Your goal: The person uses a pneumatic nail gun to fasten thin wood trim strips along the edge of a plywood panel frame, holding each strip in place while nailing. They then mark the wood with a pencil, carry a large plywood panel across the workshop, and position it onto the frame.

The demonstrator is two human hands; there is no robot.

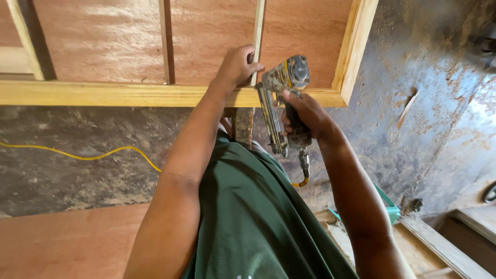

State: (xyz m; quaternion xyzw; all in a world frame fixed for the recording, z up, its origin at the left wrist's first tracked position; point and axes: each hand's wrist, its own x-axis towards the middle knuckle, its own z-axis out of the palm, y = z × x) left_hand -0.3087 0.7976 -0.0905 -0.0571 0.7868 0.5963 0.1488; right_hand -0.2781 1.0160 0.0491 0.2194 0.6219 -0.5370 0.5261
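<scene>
A worn grey nail gun (283,98) is gripped by my right hand (305,114), its nose set against the pale wooden frame rail (103,94). My left hand (238,64) presses down on a thin upright wooden strip (258,26) where it meets the rail, right beside the gun's head. The strip lies on a reddish plywood panel (103,41). An air hose fitting (304,168) hangs from the gun's handle.
A yellow hose (82,155) runs across the dusty grey floor at left. Another plywood sheet (67,243) lies at bottom left. A teal object (390,206) and wooden planks (439,248) sit at lower right. A second frame rail (356,46) closes the panel's right side.
</scene>
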